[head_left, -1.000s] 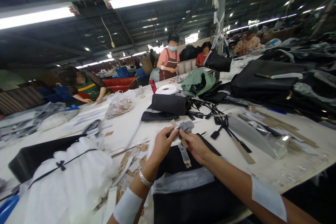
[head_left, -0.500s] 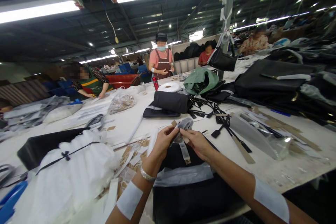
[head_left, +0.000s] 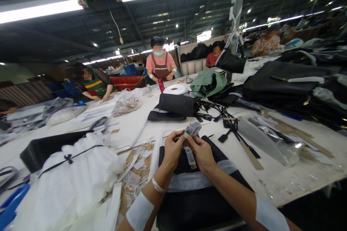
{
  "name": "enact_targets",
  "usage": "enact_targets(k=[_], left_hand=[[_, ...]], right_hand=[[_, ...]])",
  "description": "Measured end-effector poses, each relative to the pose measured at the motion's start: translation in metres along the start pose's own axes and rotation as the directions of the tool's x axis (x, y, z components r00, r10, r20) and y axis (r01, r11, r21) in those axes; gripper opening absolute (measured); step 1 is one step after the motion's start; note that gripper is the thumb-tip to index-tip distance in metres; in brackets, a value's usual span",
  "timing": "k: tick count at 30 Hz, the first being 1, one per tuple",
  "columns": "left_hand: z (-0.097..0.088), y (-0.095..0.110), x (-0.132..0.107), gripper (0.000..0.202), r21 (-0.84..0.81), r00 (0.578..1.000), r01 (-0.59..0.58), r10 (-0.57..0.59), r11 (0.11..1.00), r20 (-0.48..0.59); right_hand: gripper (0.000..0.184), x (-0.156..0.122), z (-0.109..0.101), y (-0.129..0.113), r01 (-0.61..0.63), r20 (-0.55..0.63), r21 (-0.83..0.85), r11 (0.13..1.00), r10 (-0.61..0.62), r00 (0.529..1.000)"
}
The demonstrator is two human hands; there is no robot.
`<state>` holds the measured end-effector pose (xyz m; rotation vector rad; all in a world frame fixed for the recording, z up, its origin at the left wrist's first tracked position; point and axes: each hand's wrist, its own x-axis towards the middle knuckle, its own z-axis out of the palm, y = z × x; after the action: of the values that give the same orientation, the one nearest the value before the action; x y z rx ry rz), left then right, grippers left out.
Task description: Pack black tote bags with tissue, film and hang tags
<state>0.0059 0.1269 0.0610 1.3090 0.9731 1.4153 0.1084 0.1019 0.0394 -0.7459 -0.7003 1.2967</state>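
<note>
My left hand (head_left: 172, 148) and my right hand (head_left: 201, 151) meet above a black bag (head_left: 195, 202) lying at the near edge of the white table (head_left: 284, 177). Both pinch a small clear plastic packet (head_left: 193, 129) with a tan tag; a narrow clear strip (head_left: 191, 157) hangs down from it between my hands. A band of clear film (head_left: 195, 181) lies across the bag below my wrists.
White dust bags (head_left: 70, 180) pile at left beside a flat black bag (head_left: 46, 148). Paper tags (head_left: 135, 173) litter the table near them. A rolled black bag (head_left: 177, 104), black straps (head_left: 230, 126) and stacked black bags (head_left: 282, 83) lie beyond. Other people work at the far side.
My hands have drawn slightly nearer and closer together, still working the small packet. The person in the pink shirt across the table has stepped left.
</note>
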Motion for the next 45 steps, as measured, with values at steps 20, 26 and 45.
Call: enact_targets(k=[20,26,45], left_hand=[[-0.012,0.016,-0.010,0.022,0.806,0.809,-0.492,0.514,0.330,0.284],[-0.012,-0.005,-0.023,0.034,0.845,0.718,-0.525,0.584,0.099,0.378],[-0.028,0.023,0.006,0.042,0.535,0.965,-0.082,-0.066,0.841,0.252]], right_hand=[[0.031,0.005,0.007,0.003,0.041,-0.063,-0.052,0.998,-0.044,0.997],[0.031,0.002,0.006,0.002,0.016,-0.071,-0.034,0.999,-0.018,0.997],[0.031,0.012,-0.023,-0.020,0.088,0.180,-0.453,0.887,-0.005,0.984]])
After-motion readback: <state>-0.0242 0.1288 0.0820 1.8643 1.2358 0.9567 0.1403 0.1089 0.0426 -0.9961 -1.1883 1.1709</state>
